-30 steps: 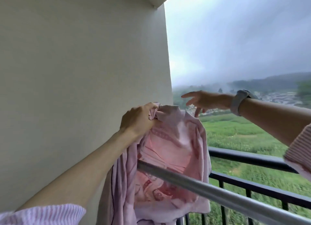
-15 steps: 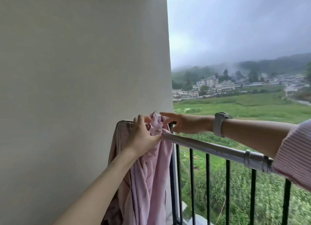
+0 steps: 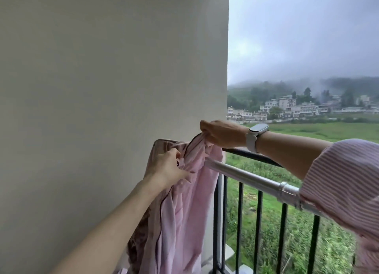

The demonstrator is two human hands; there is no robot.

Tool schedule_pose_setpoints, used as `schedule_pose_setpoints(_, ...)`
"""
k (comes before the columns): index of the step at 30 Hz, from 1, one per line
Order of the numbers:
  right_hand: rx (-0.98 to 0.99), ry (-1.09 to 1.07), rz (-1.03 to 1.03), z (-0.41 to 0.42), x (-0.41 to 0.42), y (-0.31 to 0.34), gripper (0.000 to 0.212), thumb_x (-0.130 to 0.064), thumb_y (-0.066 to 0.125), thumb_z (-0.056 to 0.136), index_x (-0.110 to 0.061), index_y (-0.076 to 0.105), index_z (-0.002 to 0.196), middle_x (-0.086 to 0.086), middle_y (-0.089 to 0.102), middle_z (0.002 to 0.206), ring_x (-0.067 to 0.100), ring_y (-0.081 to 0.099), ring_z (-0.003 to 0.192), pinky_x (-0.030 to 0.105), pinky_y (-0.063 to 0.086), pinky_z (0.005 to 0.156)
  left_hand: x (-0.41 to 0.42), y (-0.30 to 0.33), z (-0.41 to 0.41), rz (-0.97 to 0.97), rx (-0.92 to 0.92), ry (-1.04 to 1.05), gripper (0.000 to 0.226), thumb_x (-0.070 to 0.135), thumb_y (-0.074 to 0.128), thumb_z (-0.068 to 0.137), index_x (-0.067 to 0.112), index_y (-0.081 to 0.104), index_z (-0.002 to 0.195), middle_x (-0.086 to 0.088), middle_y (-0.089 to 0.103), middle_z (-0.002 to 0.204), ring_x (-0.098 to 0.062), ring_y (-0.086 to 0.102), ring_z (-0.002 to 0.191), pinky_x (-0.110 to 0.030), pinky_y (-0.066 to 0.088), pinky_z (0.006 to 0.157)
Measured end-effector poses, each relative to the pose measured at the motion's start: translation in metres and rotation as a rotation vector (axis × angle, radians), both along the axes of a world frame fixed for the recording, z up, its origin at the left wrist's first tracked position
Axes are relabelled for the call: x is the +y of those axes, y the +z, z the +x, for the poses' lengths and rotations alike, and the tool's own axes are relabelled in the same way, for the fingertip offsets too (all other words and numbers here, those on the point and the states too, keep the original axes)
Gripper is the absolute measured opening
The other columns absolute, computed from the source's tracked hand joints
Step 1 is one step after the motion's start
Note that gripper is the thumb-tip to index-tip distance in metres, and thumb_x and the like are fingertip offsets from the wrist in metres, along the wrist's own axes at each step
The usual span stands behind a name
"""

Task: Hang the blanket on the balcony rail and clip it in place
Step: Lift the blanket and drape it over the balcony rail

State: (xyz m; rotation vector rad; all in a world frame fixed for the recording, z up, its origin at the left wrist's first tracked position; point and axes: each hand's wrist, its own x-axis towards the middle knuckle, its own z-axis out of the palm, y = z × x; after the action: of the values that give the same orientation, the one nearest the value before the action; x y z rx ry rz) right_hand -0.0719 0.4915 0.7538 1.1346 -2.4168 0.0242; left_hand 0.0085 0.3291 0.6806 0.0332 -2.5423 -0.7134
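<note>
Pink cloth fills the lower centre of the frame: the blanket [image 3: 182, 212] hangs bunched in long folds against the wall [image 3: 102, 89], its top gathered where the silver pole [image 3: 242, 176] meets that wall. Nearest us, the left hand [image 3: 167, 169] is closed on a fistful of fabric just below the top, fingers curled into the folds. A little farther out, the right hand [image 3: 222, 133], wearing a watch [image 3: 256, 136], pinches a raised edge with its dark piping, fingers shut tight around it above the pole. Beyond runs the dark balcony rail [image 3: 252, 155], black bars dropping below it, then green fields and pale buildings at centre right under low cloud. The risk, I'd say: the blanket is one thick rope rather than a spread sheet, so its weight could drag to one side and slide off if either grip loosens, possibly over the rail. The wall crowds the left end, leaving only rightward room to spread, and the right sleeve [image 3: 338, 181] lies across the pole there. No clip in sight, so nothing holds it but the hands.
</note>
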Motion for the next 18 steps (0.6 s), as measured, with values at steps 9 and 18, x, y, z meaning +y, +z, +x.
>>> schedule_pose_setpoints(9, 0.193, -0.099, -0.415, 0.009, 0.121, 0.037, 0.012, -0.005, 0.037, 0.094, 0.002, 0.039, 0.103, 0.019, 0.053, 0.070, 0.028, 0.047, 0.056, 0.030, 0.029, 0.048, 0.098, 0.077, 0.006, 0.256, 0.537, -0.131, 0.022, 0.003, 0.054, 0.083, 0.003, 0.057, 0.105, -0.007, 0.060, 0.083, -0.017, 0.051, 0.069, -0.012, 0.031, 0.055)
schedule_pose_setpoints(18, 0.134, -0.190, -0.514, 0.052, 0.231, 0.069, 0.005, -0.008, 0.045, 0.091, -0.011, 0.042, 0.087, 0.007, 0.052, 0.074, 0.022, 0.046, 0.066, 0.028, 0.032, 0.048, 0.189, 0.109, 0.056, 0.025, 0.429, -0.484, 0.034, 0.019, 0.060, 0.085, 0.010, 0.048, 0.115, -0.002, 0.057, 0.097, -0.010, 0.053, 0.075, -0.006, 0.037, 0.056)
